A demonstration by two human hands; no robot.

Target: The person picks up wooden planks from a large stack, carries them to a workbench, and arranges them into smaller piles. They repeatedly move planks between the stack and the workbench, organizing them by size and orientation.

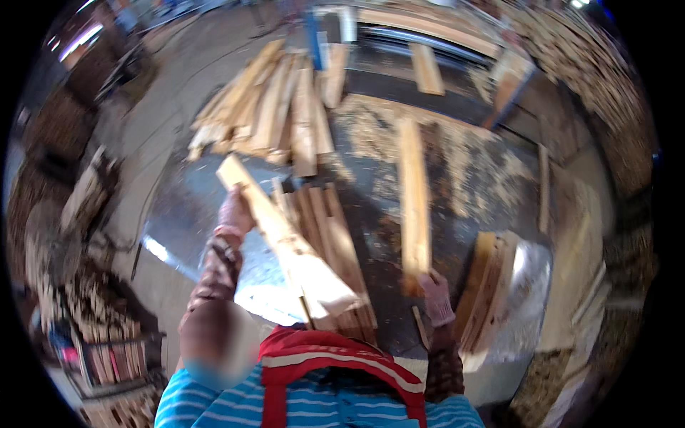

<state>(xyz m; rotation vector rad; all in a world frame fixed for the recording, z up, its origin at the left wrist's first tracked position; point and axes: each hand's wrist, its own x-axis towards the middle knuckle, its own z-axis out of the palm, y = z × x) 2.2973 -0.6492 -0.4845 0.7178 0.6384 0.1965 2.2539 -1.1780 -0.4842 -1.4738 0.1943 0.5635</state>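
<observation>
My left hand [236, 212], in a pale pink glove, grips the left edge of a pale wooden board [280, 232]. That board slants from upper left towards my body, above a stack of darker boards [341, 232]. With my right hand [436, 294], gloved as well, I hold the near end of another long board [412, 200]. This second board points straight away from me over the dark metal table [374, 178]. The fingers of both hands are partly hidden and slightly blurred.
A fanned pile of boards [275, 107] covers the table's far left. Sawdust [467, 167] is scattered ahead, before a machine [389, 60] with a short board [427, 69] at it. More boards [488, 285] lie at the right. Stacked wood [107, 332] stands at the lower left.
</observation>
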